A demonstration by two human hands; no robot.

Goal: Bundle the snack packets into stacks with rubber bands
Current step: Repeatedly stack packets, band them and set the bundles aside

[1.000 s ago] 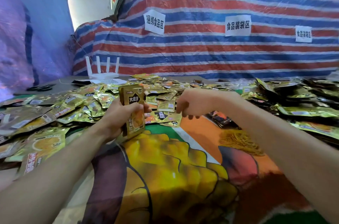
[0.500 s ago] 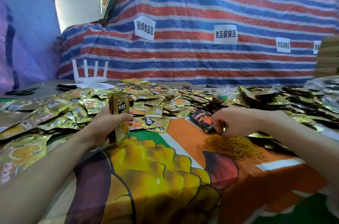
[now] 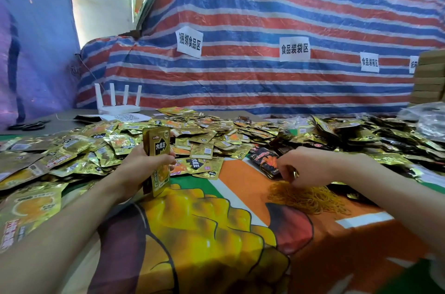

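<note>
Head view: band pickup.
Still grips upright stack of packets (image 3: pixel 157 156) in left hand (image 3: pixel 140 169); has moved right hand (image 3: pixel 307 168) since 1 s ago onto rubber bands (image 3: pixel 310 198) on the cloth (image 3: pixel 240 180), fingers curled, pinch unclear.

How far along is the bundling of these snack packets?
Done: no banded bundle shows. In hand: the left hand grips an upright stack of gold foil snack packets, unbanded; the right hand is down at the heap of yellow rubber bands. Left: banding this stack, then the wide spread of loose gold packets behind.
</note>
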